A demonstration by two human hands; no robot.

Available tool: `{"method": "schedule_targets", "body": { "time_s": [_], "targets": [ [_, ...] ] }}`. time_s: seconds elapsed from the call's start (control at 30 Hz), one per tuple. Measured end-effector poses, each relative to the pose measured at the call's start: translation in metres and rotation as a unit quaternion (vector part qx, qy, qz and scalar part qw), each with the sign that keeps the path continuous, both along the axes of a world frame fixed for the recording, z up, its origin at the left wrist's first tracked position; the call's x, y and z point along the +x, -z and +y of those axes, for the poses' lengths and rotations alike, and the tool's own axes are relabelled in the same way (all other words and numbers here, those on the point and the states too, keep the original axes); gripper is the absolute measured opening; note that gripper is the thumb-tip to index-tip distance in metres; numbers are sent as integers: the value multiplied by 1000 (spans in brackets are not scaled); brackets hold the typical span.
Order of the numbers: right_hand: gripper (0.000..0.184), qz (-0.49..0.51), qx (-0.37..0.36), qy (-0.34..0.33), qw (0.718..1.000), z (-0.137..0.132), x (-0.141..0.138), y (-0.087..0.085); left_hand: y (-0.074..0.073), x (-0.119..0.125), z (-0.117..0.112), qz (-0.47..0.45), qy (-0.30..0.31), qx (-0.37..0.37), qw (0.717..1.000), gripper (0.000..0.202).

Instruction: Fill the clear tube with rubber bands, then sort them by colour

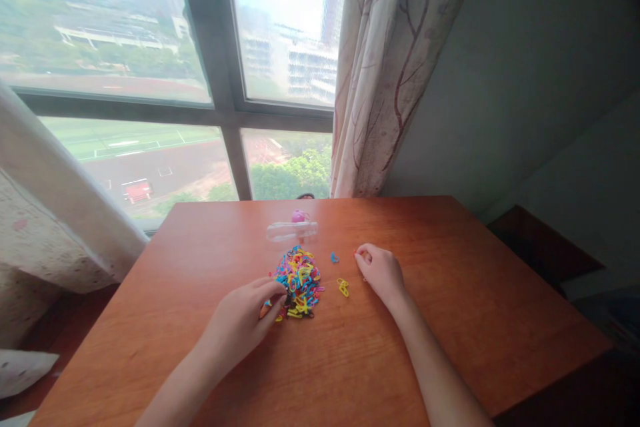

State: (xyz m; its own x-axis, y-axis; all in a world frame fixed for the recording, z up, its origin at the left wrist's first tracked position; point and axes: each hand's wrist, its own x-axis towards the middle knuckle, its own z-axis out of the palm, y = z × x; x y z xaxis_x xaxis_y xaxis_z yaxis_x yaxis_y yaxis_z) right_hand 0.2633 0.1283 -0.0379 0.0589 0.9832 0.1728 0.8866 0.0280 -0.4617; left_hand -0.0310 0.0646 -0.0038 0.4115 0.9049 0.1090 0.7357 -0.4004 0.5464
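A heap of small, colourful loop-shaped pieces (300, 277), like little rubber bands or clips, lies mid-table. My left hand (250, 307) reaches into the heap's left edge, thumb and forefinger closed around something too small to make out. Right of the heap, my right hand (383, 270) is pinched just above the tabletop, with a tiny red piece showing at its fingertips. Between the heap and that hand lie a few yellow loops (343, 287) and, farther back, a small blue cluster (335, 257).
Behind the heap a clear plastic bottle (290, 231) lies on its side, with a pink cap (299, 216) beside it. The brown wooden table (200, 240) ends at a window (227, 113) with curtains (373, 80) on both sides.
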Motion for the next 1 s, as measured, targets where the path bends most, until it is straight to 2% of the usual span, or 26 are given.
{"method": "schedule_targets", "body": {
  "time_s": [0.33,0.57,0.7,1.0],
  "targets": [
    [20,34,-11,4,999,-7,9,-1,3,-1,-3,7,11,-1,1000,18],
    [21,59,-39,7,997,-40,28,6,3,-1,-3,4,8,3,1000,19],
    [21,35,-31,3,999,-53,24,13,4,0,-2,7,7,4,1000,20],
    [21,42,-13,1,999,-51,14,15,4,-1,-1,6,12,3,1000,20]
  ]
}}
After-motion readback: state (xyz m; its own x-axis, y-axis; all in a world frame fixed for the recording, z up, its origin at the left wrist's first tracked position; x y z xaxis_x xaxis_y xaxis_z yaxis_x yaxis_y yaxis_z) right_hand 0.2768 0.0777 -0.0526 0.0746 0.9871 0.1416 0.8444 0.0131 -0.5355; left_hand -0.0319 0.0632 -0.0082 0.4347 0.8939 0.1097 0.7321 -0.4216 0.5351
